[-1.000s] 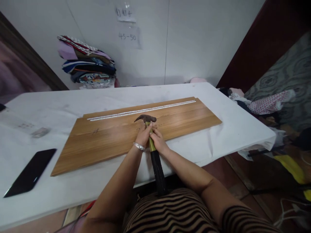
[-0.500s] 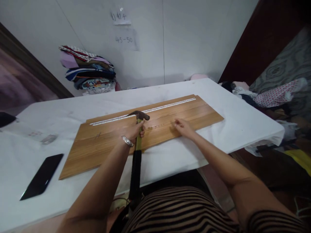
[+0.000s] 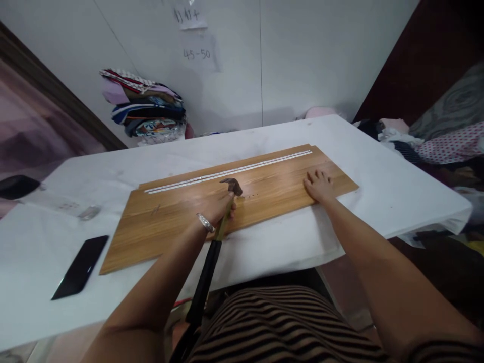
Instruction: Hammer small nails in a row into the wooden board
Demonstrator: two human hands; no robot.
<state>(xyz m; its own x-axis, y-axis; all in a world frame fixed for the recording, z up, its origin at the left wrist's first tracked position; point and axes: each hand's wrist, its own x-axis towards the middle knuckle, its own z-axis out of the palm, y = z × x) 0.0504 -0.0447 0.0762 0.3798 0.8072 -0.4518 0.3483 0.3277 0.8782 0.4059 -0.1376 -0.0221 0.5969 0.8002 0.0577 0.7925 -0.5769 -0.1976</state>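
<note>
My left hand [image 3: 222, 205] is wrapped round the upper handle of a claw hammer [image 3: 212, 257], just below its rusty head. The hammer head is low over the wooden board [image 3: 272, 201], beside a short row of small dark marks or nails [image 3: 252, 195]; whether it touches the board I cannot tell. The black grip of the handle slants down toward my body. On the right part of the board my right hand [image 3: 320, 185] lies flat with its fingers spread, holding nothing. Two thin white strips [image 3: 230, 172] run along the board's far side.
A white-covered table [image 3: 272, 252] bears the board. To the left lie a black phone-like slab [image 3: 81, 267], a small clear packet [image 3: 89, 213] and a dark rounded object [image 3: 18, 187]. Folded clothes [image 3: 147, 106] are stacked at the back, against the wall; more fabric [image 3: 449, 143] lies at right.
My right hand has moved right and flattened onto the board, its fingers now spread. The hammer in my left hand has turned, its handle end swinging left. The view has shifted slightly.
</note>
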